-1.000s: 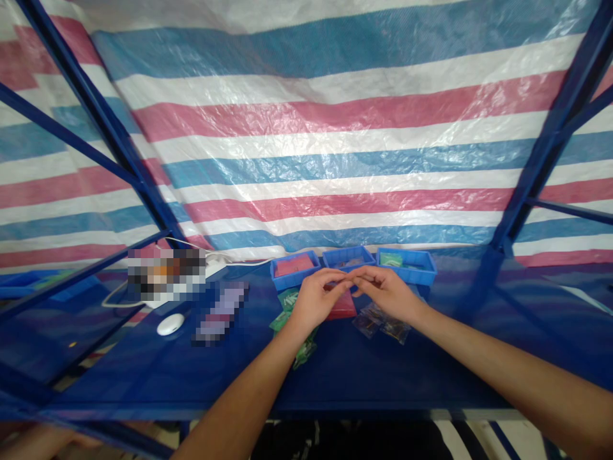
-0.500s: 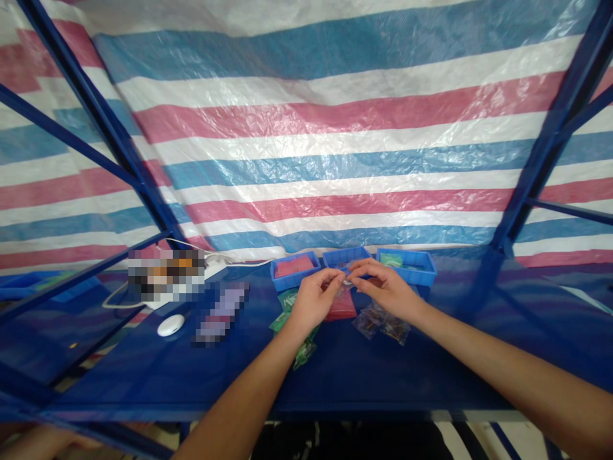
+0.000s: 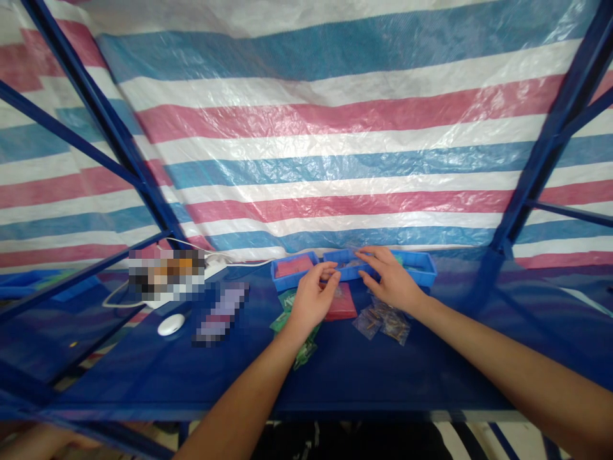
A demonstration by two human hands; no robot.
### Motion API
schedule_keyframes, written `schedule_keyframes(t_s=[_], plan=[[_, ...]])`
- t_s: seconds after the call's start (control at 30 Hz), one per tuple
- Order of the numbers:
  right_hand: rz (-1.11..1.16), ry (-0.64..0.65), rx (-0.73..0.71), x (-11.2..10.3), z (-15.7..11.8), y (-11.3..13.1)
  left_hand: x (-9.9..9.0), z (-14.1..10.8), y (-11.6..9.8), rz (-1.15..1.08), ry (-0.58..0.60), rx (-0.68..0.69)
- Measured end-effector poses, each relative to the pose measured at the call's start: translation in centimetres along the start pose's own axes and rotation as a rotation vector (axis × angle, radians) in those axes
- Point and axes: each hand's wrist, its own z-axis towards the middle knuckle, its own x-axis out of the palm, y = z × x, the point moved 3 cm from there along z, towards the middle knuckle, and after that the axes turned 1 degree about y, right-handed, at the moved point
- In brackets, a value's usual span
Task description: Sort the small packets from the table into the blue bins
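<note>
My left hand (image 3: pixel 315 295) is half curled above the red plastic bags (image 3: pixel 342 304), thumb close to the fingertips; anything small between them is hidden. My right hand (image 3: pixel 390 279) reaches over the middle blue bin (image 3: pixel 345 271) with its fingers spread, holding nothing I can make out. Below it lie several small clear bags (image 3: pixel 383 321) with brownish pieces inside. Green bags (image 3: pixel 306 350) are partly covered by my left hand and forearm.
A left blue bin (image 3: pixel 292 281) contains red bags; a right blue bin (image 3: pixel 421 271) has something green in it. At left on the blue table (image 3: pixel 383 383) are a white round case (image 3: pixel 171 324), a blurred flat object (image 3: pixel 223 313) and white cables. Blue metal posts flank a striped sheet.
My hands were together at a small thing and have parted. The right hand moved slightly up over the middle bin and its fingers spread. The left hand stayed nearly in place.
</note>
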Motion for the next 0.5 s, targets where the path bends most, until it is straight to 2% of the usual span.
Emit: schedule_keyframes(t_s=[0.1,0.23,0.4,0.5], plan=[[-0.112,0.089,-0.054,0.6,0.0,-0.8,0.1,-0.1,-0.3,0.039,0.030,0.025],[-0.114,0.177,-0.078,1.1,-0.4,-0.7,0.1,-0.2,-0.4,0.055,0.043,0.034],[-0.048,0.164,-0.110,0.1,-0.2,0.8,0.3,-0.3,-0.5,0.083,0.054,0.040],[-0.038,0.272,-0.116,-0.6,-0.2,1.4,0.3,-0.4,-0.7,0.111,0.058,0.059]])
